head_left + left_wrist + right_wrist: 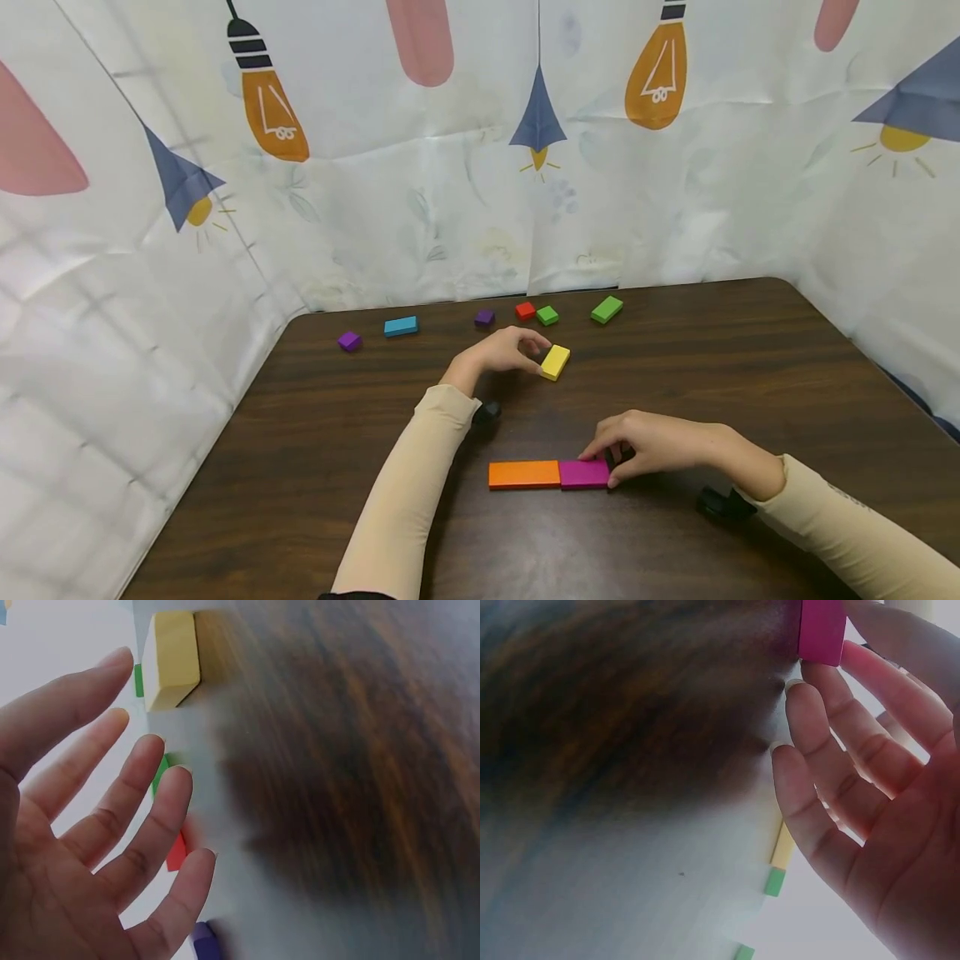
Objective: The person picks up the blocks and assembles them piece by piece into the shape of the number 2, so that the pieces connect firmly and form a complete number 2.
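A yellow block [556,362] lies on the table, with my left hand [510,350] just left of it, thumb and fingers parted. In the left wrist view the yellow block [175,658] stands beyond the fingertips of the left hand [112,825], with a gap between. Nearer me, an orange block [524,474] and a magenta block [584,474] lie end to end in a row. My right hand [660,446] holds the magenta block's right end between thumb and fingers. The right wrist view shows the magenta block [822,631] at the thumb and index finger of the right hand [870,772].
Along the table's back lie a purple block [349,341], a blue block [401,326], a dark purple block [484,318], a red block [525,311], a small green block [547,316] and a longer green block [607,309]. A patterned curtain [480,192] hangs behind the dark table [337,467].
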### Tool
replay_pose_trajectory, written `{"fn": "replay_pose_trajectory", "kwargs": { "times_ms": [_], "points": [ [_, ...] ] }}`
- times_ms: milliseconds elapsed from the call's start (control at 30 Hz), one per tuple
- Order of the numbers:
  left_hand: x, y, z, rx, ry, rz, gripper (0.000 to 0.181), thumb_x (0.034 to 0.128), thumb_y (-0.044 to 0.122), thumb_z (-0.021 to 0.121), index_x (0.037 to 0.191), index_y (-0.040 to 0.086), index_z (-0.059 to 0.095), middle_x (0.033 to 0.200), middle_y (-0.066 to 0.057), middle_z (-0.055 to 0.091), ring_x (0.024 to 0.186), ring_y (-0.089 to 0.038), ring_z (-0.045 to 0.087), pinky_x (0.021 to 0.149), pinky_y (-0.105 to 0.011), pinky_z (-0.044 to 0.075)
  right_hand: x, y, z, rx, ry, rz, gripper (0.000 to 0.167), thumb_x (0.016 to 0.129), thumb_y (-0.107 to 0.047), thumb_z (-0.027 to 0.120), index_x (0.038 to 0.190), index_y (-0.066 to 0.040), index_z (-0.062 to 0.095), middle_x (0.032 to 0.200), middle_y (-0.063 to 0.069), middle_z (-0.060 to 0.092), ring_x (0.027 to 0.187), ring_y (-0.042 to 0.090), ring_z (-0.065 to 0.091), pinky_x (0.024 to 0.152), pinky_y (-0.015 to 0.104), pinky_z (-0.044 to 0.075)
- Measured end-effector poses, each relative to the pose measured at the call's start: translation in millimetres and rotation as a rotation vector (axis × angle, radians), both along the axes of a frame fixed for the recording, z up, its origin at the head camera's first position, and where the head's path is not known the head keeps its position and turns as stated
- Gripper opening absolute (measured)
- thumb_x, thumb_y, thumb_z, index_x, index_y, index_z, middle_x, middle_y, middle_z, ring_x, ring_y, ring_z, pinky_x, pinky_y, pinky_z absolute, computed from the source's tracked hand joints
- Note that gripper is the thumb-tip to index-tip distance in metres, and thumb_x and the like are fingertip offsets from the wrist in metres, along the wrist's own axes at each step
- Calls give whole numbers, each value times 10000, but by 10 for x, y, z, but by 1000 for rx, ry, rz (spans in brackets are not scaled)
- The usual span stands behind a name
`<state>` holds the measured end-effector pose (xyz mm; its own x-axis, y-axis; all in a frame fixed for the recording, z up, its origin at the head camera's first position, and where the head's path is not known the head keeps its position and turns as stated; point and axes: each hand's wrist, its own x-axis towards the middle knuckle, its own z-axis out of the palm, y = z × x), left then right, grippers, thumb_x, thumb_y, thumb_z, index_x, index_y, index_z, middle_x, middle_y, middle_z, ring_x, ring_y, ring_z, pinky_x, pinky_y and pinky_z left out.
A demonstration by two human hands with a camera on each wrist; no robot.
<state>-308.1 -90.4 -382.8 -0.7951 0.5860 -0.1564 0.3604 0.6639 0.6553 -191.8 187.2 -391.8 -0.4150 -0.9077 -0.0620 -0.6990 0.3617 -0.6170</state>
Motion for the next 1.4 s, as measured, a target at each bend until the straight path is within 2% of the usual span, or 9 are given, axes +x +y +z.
{"fn": "replay_pose_trajectory", "kwargs": {
  "times_ms": [233,267,467,700,1033,1400],
  "points": [
    [-89,50,-79,-24,-18,-3,547,900,112,792,1416,121,612,1283,-121,638,1211,-270,571,1027,-377,449,-17,8,-25,-14,-3,15,369,936,-285,778,1269,-131,731,1006,-143,611,804,11,527,681,216,490],
    [-99,56,-87,-28,-21,-5,566,898,111,796,1429,125,600,1296,-124,628,1219,-274,563,1034,-382,444,-47,25,-74,-33,11,38,367,947,-285,767,1281,-138,724,1010,-137,612,803,11,524,669,212,481],
    [-124,81,-134,-41,-33,-14,622,886,124,814,1459,144,572,1325,-141,604,1236,-275,546,1060,-398,421,-108,65,-153,-91,17,99,377,972,-329,730,1310,-164,709,1024,-135,616,809,10,529,656,216,481],
    [-126,105,-142,-47,-37,-6,653,874,129,828,1470,168,565,1312,-124,603,1200,-257,547,1043,-398,425,-55,30,-63,-51,-26,50,376,947,-304,764,1284,-144,724,1007,-152,610,816,-1,539,686,215,501],
    [-203,154,-106,-99,-56,-16,680,864,95,825,1481,171,551,1297,-124,601,1160,-249,550,1042,-408,420,-55,25,-46,-22,-30,18,372,935,-272,781,1279,-143,728,1012,-152,615,823,14,547,703,218,506],
    [-200,165,-98,-142,-31,-24,627,862,146,832,1437,176,582,1269,-108,605,1132,-244,553,1021,-404,428,-64,26,-51,-24,-35,28,379,937,-273,778,1284,-132,723,1006,-143,608,808,2,537,694,214,505]
  ]
}}
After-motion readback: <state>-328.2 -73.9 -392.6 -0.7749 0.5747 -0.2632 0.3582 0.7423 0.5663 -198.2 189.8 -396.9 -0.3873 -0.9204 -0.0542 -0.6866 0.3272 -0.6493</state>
